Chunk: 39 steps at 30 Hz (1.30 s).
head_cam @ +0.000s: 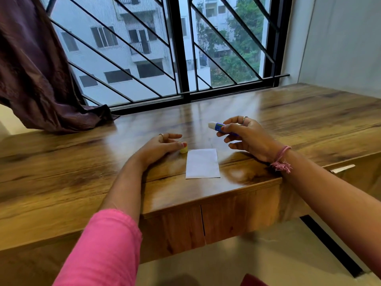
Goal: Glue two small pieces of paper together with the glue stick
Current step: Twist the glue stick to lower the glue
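The cap is off, and the glue stick (221, 129) is up in the right hand (247, 139), blue barrel pinched between thumb and forefinger, white glue tip bared and pointing toward ten o'clock, well above the wooden surface (309, 120). That right hand's fingers are closed around the barrel, the other fingers curled loosely beneath. Over at nine o'clock from the paper, the left hand (162, 146) rests on the surface with its fingers narrowed onto the little yellow cap (184, 150), thumb and fingertip on it, either just setting it down or steadying it, hard to call. Dead centre, near the front edge, lies the white paper (202, 163), flat and squared up; it reads as one sheet from here, and whether a second piece sits under it I cannot tell. So, by my reckoning, the opening is done and nothing more: no glue has visibly touched the paper, no sheen or smear on it. Left to do: bring the tip down, spread glue, lay the other piece on and press. As for writing, the barrel shows a blue label with a touch of yellow, but the hand covers most of it and the lettering is too small to read; no brand I can name.
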### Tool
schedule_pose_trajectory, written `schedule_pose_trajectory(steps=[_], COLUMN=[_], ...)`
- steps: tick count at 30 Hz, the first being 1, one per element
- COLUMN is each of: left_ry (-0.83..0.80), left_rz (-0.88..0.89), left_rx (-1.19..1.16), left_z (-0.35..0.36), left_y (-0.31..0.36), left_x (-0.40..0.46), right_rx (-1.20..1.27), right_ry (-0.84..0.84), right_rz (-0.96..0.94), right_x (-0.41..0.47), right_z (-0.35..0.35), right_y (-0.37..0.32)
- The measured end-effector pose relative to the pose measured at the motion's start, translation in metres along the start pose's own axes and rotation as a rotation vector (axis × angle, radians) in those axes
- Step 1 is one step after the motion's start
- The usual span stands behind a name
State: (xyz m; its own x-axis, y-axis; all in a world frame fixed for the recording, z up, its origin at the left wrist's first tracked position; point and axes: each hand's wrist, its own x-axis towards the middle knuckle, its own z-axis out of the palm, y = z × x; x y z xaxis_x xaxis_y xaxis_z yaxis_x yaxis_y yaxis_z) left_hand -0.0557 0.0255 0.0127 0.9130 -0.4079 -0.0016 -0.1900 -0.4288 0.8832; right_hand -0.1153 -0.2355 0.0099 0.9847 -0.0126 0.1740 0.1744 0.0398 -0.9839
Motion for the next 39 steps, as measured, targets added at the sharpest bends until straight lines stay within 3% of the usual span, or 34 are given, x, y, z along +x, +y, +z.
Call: schedule_pose_trajectory(steps=[9,15,39], left_ry=[0.14,0.275,0.272], left_rz=[0.126,0.197,0.092], left_rx=[0.123,-0.091,0.142], left_z=[0.005,0.009,0.003], left_y=[-0.008,-0.002,-0.016], left_x=[-0.001,0.0,0.012], right_rx=[-0.016,-0.076,-0.052], right_ry=[-0.026,-0.037,-0.103], right_rz=[0.0,-0.003,0.019], right_x=[-0.003,-0.005,-0.003], right_z=[0.002,0.001,0.002], right_y=[-0.001,-0.004,-0.003])
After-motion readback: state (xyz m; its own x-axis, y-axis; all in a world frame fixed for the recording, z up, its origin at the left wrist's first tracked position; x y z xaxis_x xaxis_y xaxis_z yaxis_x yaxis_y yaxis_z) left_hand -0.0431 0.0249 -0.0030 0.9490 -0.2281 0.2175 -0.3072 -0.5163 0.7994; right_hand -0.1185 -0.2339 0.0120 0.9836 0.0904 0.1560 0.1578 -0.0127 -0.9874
